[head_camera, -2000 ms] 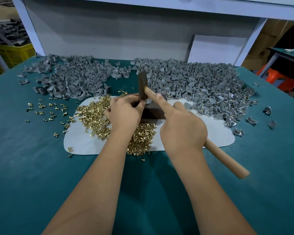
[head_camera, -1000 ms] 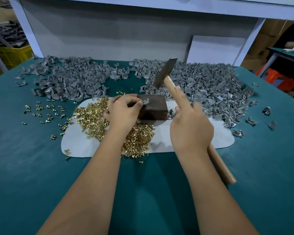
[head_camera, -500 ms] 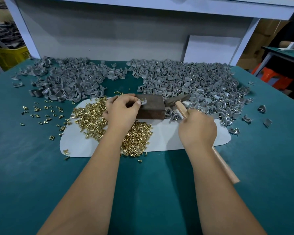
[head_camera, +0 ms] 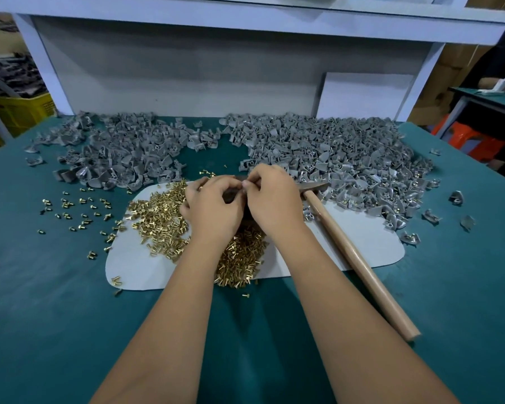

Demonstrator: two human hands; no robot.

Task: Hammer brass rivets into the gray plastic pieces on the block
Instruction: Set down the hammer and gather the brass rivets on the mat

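Teal matting covers the tabletop, and a white mat lies at its middle, short of the near edge. Two heaps of gray plastic pieces spread along the far edge, the larger one toward the far right corner. Brass rivets are piled on the left half of the white mat, with strays scattered on the teal toward the left edge.

Both hands meet over the dark block, which sits at the far side of the white mat and is almost wholly hidden beneath them. The left hand is curled, its fingers bent inward over the block; the right hand is curled too, thumb and forefinger pinched at the same spot. Something small seems to be held between them, probably a gray piece or a rivet, but it is too covered to tell which, or which hand has it.

The hammer lies free on the tabletop just beside the right hand. Its head rests at the far side of the mat, against the right-hand heap, and its wooden handle runs diagonally back toward the near right corner. That long axis points away from the block, so the right hand is much the nearer of the two. My judgement is that the handle's upper part, next to the right wrist, is the natural place to take it once the piece is seated.
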